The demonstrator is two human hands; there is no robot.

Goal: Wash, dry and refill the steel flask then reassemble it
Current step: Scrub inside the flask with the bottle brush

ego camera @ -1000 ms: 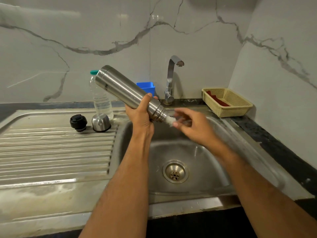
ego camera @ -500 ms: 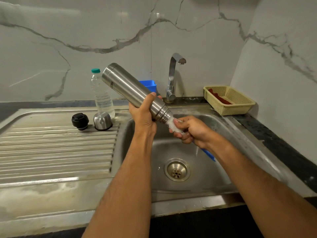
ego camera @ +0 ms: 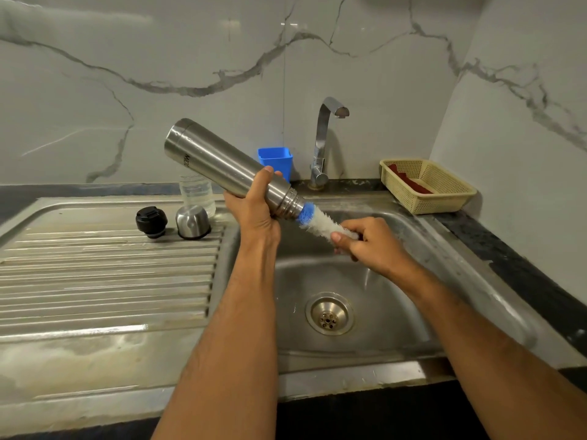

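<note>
**Brush at the flask mouth, over the sink**

The steel flask (ego camera: 222, 168) is held tilted above the sink (ego camera: 397, 300), base up and to the left, open mouth down toward the basin. The left hand (ego camera: 254, 211) wraps its lower body just above the threaded neck — a closed grip on the flask. The right hand (ego camera: 371, 242) is curled round the bottle brush (ego camera: 320, 222) near the base of its bristles, whose blue tip sits at the flask's mouth.

Handling, as a judgement: the flask is rigid and will not give under a firm hold, but polished steel turns slippery when wet, so the plain cylinder near the neck is the sensible place to take it. The brush bristles are soft and will bend; its stem looks stiffer.

Counted: one flask, one brush, one black stopper (ego camera: 151, 222) and one steel cup lid (ego camera: 192, 221), side by side on the draining board. Behind them one clear plastic bottle (ego camera: 195, 192) — partly hidden by the flask. One tap (ego camera: 324, 144), one blue cup (ego camera: 275, 161), one woven basket (ego camera: 428, 185) on the bench
</note>
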